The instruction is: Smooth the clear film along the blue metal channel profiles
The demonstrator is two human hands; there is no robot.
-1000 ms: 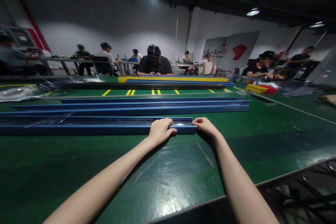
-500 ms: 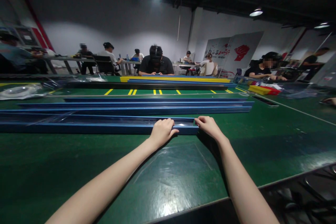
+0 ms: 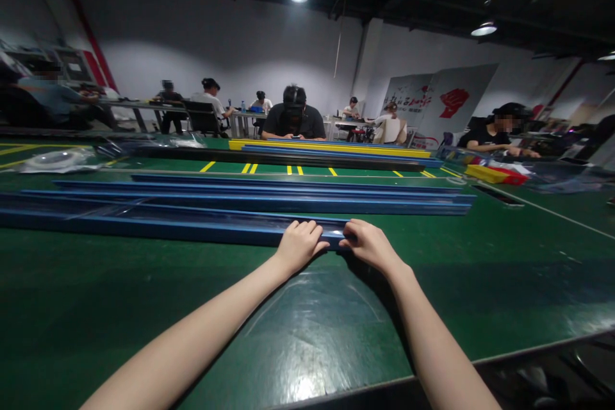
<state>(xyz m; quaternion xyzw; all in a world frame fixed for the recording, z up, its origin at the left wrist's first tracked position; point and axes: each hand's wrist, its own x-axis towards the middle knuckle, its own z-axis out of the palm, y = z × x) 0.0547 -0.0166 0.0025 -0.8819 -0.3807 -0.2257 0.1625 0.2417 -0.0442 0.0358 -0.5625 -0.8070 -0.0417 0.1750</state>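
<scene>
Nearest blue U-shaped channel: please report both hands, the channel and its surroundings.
Left hand gripping near wall of blue U-shaped channel; right hand at its right end, grip unclear. Channel lying on green table. More blue channels close behind.

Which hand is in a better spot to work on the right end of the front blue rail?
Probably the right hand: its fingers are right at that end of the front blue rail. The left hand is farther in along it.

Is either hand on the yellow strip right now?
No, the left hand and right hand are both on the nearest blue channel; the yellow strip lies farther back.
</scene>
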